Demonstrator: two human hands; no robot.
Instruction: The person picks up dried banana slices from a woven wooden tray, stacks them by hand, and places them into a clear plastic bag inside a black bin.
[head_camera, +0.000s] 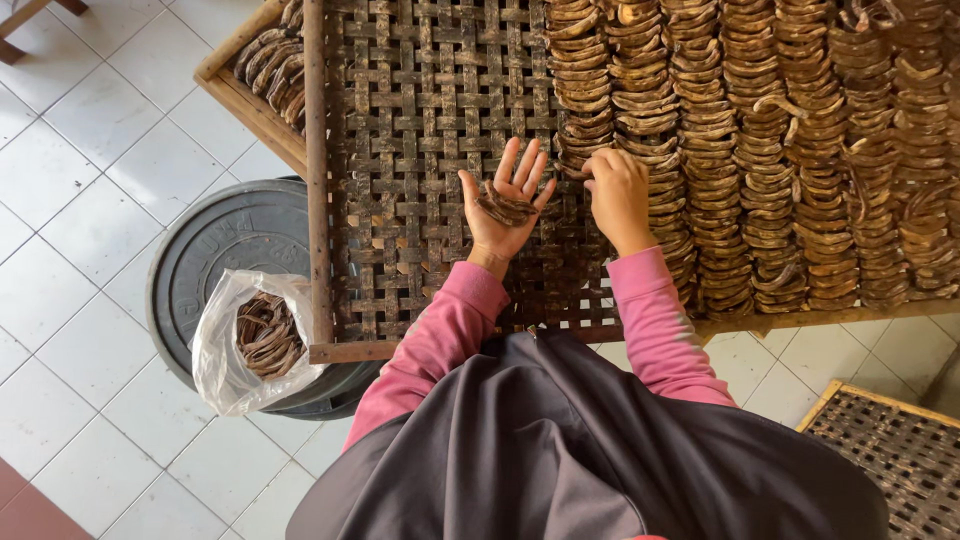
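Observation:
My left hand (505, 205) lies palm up over the woven tray (400, 150), fingers spread, with a small bunch of brown curved strips (503, 206) resting in the palm. My right hand (617, 195) is curled, fingertips pinching a strip at the left edge of the rows of curved brown pieces (750, 150) laid across the tray. Both arms wear pink sleeves.
A clear plastic bag (250, 340) of the same brown strips sits on a grey round lid (225, 250) at the left. A second wooden tray (265, 65) lies beneath, another woven tray (890, 450) is at the lower right. White floor tiles surround.

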